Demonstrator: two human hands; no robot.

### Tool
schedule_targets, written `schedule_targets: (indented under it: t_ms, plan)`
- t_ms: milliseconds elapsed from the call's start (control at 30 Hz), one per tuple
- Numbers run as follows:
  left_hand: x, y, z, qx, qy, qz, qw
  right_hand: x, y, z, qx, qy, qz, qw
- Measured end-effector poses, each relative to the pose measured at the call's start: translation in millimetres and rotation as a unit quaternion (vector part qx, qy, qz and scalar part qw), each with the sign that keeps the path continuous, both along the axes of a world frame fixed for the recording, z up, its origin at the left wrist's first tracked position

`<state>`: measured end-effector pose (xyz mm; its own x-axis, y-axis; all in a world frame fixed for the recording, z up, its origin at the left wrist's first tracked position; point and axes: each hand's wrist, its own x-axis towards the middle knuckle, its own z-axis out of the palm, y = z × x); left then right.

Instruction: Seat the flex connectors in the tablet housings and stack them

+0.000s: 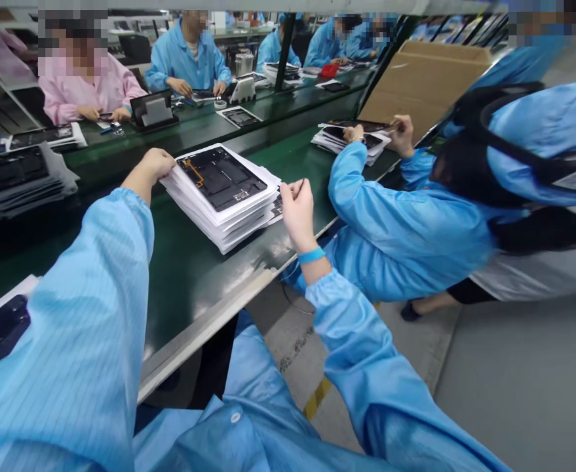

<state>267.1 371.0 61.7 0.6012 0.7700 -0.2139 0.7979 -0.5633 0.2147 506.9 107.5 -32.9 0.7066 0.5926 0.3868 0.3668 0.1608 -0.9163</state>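
Curled, the left hand (151,165) rests against the stack's left corner, its hold unclear; the right hand (297,213), banded in blue, pinches thumb to fingertips just beside the right corner, nothing visible between them. At far left on the green table (189,288) lies a pile of dark panels (17,177). Between the hands, near the table's front edge, sits a stack of dark tablet back panels (219,178) layered with white sheets, its long axis slanting toward the right hand. Further right, a co-worker's hand (402,134) works beside another stack (339,136), near a cardboard carton (422,85).
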Motion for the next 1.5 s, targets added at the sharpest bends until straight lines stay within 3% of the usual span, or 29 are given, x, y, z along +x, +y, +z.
schedule_targets:
  t_ms: [100, 200, 367, 533, 667, 767, 867, 1000, 1333, 1433, 1500]
  plan:
    - [-2, -10, 4.5, 0.101, -0.020, 0.065, 0.993, 24, 30, 9.3, -0.066, -0.081, -0.006, 0.995]
    - [-3, -25, 9.9, 0.165, -0.022, 0.062, 0.984, 33, 48, 9.7, -0.099, -0.119, 0.029, 0.988]
    - [-12, -50, 13.8, 0.195, -0.014, 0.046, 0.980, 47, 62, 8.6, -0.123, -0.212, 0.053, 0.968]
    - [-32, -67, 15.7, 0.182, -0.049, 0.050, 0.981, 58, 59, 12.3, -0.104, -0.229, 0.063, 0.966]
    - [-40, -69, 10.6, 0.129, -0.115, 0.091, 0.981, 55, 45, 2.3, -0.063, -0.177, 0.062, 0.980]
    - [-37, -65, -3.2, 0.037, -0.188, 0.146, 0.971, 43, 33, -10.4, -0.011, -0.056, 0.088, 0.994]
    - [-33, -60, -20.2, -0.054, -0.273, 0.190, 0.942, 30, 22, -18.4, 0.033, 0.087, 0.145, 0.985]
    - [-31, -55, -34.2, -0.125, -0.359, 0.218, 0.899, 18, 13, -16.6, 0.046, 0.192, 0.185, 0.963]
    - [-35, -70, -37.0, -0.120, -0.474, 0.257, 0.834, -10, -3, -2.3, 0.023, 0.304, 0.178, 0.936]
    - [-43, -85, -33.9, -0.131, -0.491, 0.252, 0.823, -25, -25, 2.9, 0.042, 0.279, 0.194, 0.939]
    - [-62, -100, -29.3, -0.146, -0.502, 0.235, 0.820, -43, -49, 4.1, 0.072, 0.251, 0.205, 0.943]
